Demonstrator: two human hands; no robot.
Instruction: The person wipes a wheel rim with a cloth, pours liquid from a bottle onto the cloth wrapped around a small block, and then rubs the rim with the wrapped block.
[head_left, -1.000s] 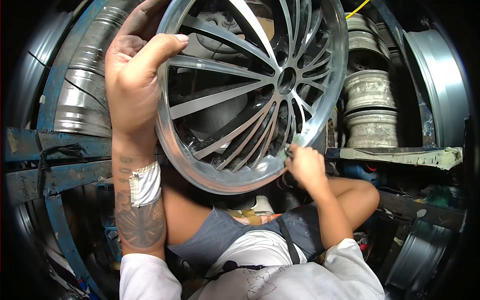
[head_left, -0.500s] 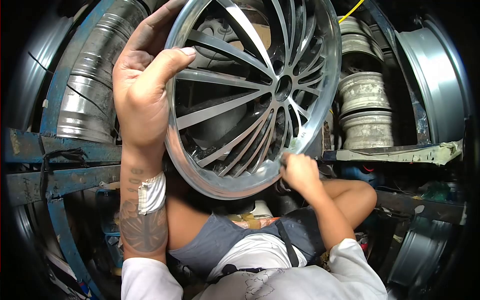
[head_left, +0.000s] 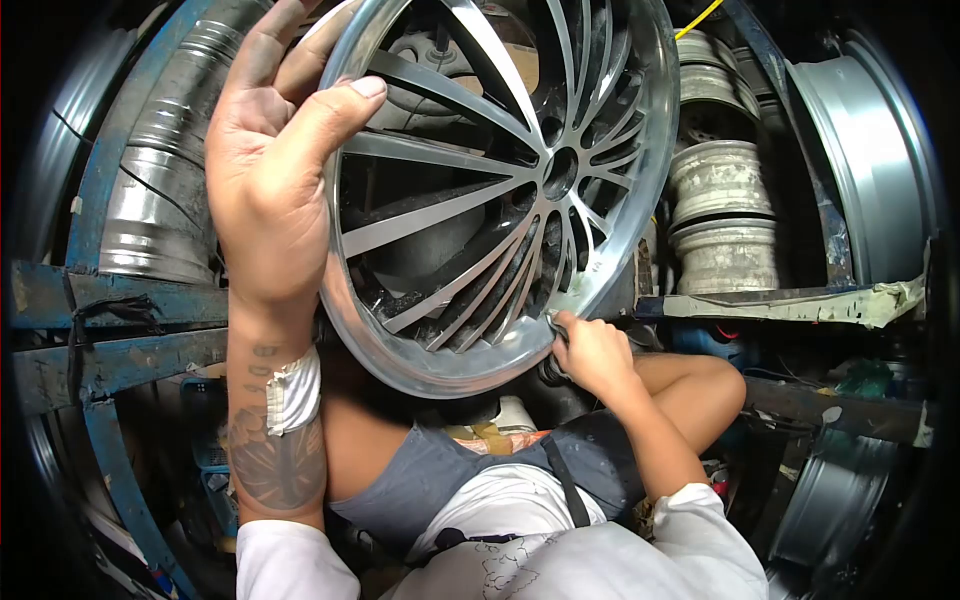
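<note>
A large alloy wheel rim point(head_left: 465, 207), with bright machined spokes, dark gaps and a polished outer lip, is held tilted up in front of me. My left hand point(head_left: 275, 180) grips its upper left edge, thumb on the front of the lip and fingers behind. At the lower right of the lip, my right hand point(head_left: 597, 352) is closed, thumb on top, pressing a small dark grey piece point(head_left: 552, 318) against the metal. This piece looks like a cloth or pad, mostly hidden by the fingers. A greenish-white smear lies on the lip just above that hand.
Worn steel wheels point(head_left: 724, 185) are stacked on a rack at the right, beside a large silver rim point(head_left: 865, 160). Shiny rims point(head_left: 160, 205) stand on the left behind a blue metal frame point(head_left: 130, 300). Another silver rim point(head_left: 838, 500) is low on the right.
The wheel rim and my left hand appear slightly further left. My right hand has slid a little left along the lip, its thumb now showing on top.
</note>
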